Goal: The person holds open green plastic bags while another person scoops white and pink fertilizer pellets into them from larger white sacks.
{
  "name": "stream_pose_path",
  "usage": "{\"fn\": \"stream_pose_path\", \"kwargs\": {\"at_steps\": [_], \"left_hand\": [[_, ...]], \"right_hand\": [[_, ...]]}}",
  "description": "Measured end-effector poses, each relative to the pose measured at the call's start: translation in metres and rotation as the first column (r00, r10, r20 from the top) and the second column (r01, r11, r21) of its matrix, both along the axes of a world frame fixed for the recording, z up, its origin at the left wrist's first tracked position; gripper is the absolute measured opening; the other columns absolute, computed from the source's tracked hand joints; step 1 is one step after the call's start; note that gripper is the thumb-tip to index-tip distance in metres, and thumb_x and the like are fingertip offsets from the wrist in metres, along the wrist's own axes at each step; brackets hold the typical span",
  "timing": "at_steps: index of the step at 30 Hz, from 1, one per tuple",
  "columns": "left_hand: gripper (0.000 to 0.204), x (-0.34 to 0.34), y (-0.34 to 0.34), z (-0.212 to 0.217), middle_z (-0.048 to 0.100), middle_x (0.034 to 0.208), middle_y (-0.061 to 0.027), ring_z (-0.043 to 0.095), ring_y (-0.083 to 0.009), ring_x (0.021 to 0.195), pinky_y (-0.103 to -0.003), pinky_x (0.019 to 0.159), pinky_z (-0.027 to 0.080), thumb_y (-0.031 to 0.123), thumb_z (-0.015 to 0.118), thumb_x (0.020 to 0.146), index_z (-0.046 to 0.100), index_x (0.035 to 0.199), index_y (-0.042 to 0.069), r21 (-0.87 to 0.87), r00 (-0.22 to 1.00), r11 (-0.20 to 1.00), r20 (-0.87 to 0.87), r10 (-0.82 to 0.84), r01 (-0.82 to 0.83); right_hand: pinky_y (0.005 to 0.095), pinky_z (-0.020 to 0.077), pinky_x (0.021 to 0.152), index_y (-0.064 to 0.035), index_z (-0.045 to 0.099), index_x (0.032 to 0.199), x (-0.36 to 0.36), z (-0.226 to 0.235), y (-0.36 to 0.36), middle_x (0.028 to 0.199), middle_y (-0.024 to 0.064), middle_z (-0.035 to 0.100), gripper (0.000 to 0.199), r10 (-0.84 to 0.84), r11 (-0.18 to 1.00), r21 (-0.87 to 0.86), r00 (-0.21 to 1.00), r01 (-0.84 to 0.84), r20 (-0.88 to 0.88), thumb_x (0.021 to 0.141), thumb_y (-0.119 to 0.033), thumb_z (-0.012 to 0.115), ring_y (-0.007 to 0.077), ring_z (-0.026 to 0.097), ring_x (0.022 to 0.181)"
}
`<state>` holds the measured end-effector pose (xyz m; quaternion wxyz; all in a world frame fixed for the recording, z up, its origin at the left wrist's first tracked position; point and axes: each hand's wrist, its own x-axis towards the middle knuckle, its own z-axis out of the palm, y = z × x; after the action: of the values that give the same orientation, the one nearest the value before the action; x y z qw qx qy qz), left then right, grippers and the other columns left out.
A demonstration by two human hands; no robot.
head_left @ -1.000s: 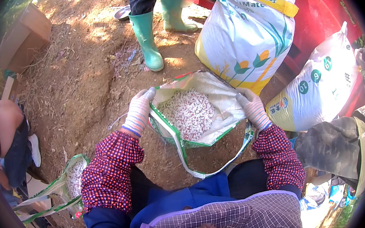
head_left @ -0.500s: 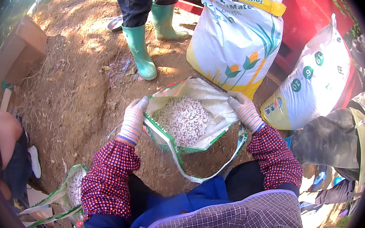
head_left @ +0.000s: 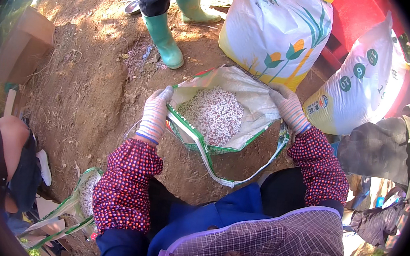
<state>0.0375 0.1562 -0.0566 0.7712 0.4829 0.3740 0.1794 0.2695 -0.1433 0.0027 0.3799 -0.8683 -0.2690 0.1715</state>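
While you look down from the head camera, the bag (head_left: pixel 247 102) of pale granules (head_left: pixel 214 114) sits between your hands: left hand (head_left: pixel 155 113) and right hand (head_left: pixel 288 106) each grip a rim edge, equally near. Since a second ago, the bag looks nearer and larger.

Woven plastic sack (head_left: pixel 247 95), faintly glossy, holding coarse pale granules (head_left: pixel 213 114); beside it, knitted cloth gloves on the left hand (head_left: pixel 156 114) and right hand (head_left: pixel 290 108); beyond it, smooth rubber boots (head_left: pixel 166 40) on rough, matt soil (head_left: pixel 96 83).
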Motion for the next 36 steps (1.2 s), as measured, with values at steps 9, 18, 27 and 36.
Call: {"fn": "stream_pose_path", "kwargs": {"at_steps": [9,18,27,36], "left_hand": [[0.055,-0.007,0.008,-0.006,0.063,0.107,-0.0094,0.057,-0.0173,0.091,-0.029,0.082,0.046,0.03,0.07,0.089,0.055,0.127,-0.008,-0.02,1.0,1.0,0.021,0.023,-0.023],[0.026,-0.001,-0.008,0.005,0.055,0.08,0.0022,0.046,-0.01,0.068,-0.027,0.063,0.037,0.028,0.059,0.094,0.064,0.096,0.003,0.275,0.988,0.949,-0.062,-0.14,0.152],[0.022,0.007,-0.008,-0.012,0.059,0.085,-0.0008,0.056,-0.0126,0.07,-0.024,0.06,0.046,0.023,0.056,0.098,0.062,0.102,0.002,-0.301,0.972,0.951,0.194,0.131,-0.068],[0.03,0.0,-0.005,0.0,0.06,0.083,0.0006,0.049,-0.0107,0.073,-0.027,0.067,0.041,0.03,0.06,0.095,0.067,0.104,0.001,0.041,1.0,0.999,0.023,-0.016,0.015]], "right_hand": [[0.0277,0.0447,0.092,0.0029,0.061,0.122,-0.01,0.004,0.008,0.11,0.0106,0.066,0.037,-0.042,0.998,0.035,0.997,0.044,-0.063,0.094,-0.021,0.057,0.016,0.059,0.103],[0.0289,0.0459,0.093,0.002,0.061,0.121,-0.017,0.01,-0.01,0.11,0.012,0.066,0.035,-0.098,0.982,0.15,0.987,0.117,-0.128,0.094,-0.02,0.058,0.0158,0.059,0.104],[0.0335,0.0438,0.1,-0.0006,0.06,0.123,-0.001,-0.005,-0.002,0.118,0.0153,0.065,0.04,0.015,0.999,0.049,1.0,-0.015,0.009,0.093,-0.027,0.059,0.024,0.06,0.113],[0.0294,0.0446,0.094,0.0035,0.059,0.124,-0.014,0.005,-0.002,0.113,0.0113,0.066,0.041,-0.002,0.996,0.086,0.997,0.009,-0.08,0.094,-0.024,0.057,0.0172,0.059,0.105]]}}
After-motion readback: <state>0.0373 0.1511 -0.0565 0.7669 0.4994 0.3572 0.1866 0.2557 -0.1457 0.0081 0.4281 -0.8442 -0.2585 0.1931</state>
